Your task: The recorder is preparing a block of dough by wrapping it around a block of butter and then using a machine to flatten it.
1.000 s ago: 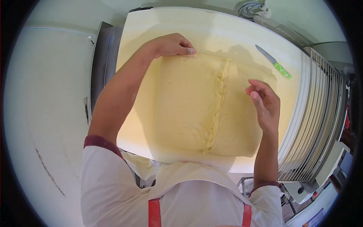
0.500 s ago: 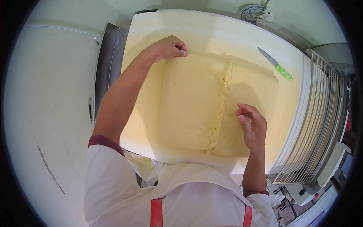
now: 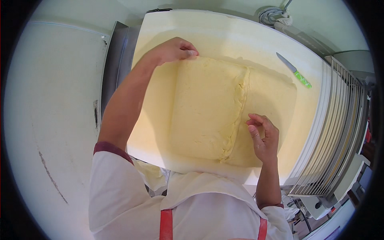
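Observation:
A large pale yellow sheet of dough (image 3: 204, 108) lies on the white work surface. Its left part is folded over, and the rough fold edge runs as a ridge from far to near, right of the middle. At the dough's far left corner, my left hand (image 3: 178, 50) has thumb and fingers pinched on the dough edge. My right hand (image 3: 265, 138) is over the flat right part, close to the ridge, its fingers loosely curled and apart from the thumb, with nothing in it. A small knife (image 3: 294, 71) with a green handle rests beyond the dough's far right corner.
The white work surface (image 3: 154, 132) extends around the dough. A metal wire grille (image 3: 330, 132) borders it on the right. A steel panel (image 3: 118, 56) stands along the left. Coiled grey cable (image 3: 269, 16) hangs behind the far edge.
My right hand has shifted slightly left and nearer to me. My left hand keeps its pinch at the far left corner. The whole view has shifted a little.

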`<state>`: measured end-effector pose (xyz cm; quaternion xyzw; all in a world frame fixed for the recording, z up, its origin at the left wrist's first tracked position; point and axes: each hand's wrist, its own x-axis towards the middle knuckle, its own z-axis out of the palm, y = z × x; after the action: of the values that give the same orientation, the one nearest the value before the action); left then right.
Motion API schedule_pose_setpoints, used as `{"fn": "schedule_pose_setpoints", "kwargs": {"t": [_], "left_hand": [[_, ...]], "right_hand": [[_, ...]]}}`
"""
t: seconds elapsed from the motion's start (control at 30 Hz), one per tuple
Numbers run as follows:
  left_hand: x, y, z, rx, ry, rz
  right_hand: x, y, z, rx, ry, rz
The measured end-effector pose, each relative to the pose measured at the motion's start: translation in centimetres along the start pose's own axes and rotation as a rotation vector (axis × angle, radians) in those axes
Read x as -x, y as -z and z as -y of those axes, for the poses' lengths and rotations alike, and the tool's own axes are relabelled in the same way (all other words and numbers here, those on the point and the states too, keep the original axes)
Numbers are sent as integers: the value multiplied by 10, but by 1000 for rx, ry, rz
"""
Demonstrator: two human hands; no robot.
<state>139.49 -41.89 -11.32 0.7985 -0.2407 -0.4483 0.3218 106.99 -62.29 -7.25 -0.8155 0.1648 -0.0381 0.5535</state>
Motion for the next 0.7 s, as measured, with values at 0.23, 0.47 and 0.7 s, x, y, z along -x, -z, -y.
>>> {"fn": "schedule_pose_setpoints", "kwargs": {"t": [0.23,0.47,0.7], "left_hand": [[3,0,19,63,-29,-59],[16,7,26,134,-2,-92],[-6,1,6,-22,-115,-143]], "right_hand": [[0,-7,-4,64,13,-17],[17,-25,-1,326,261,-97],[30,-46,0,557,236,11]]}}
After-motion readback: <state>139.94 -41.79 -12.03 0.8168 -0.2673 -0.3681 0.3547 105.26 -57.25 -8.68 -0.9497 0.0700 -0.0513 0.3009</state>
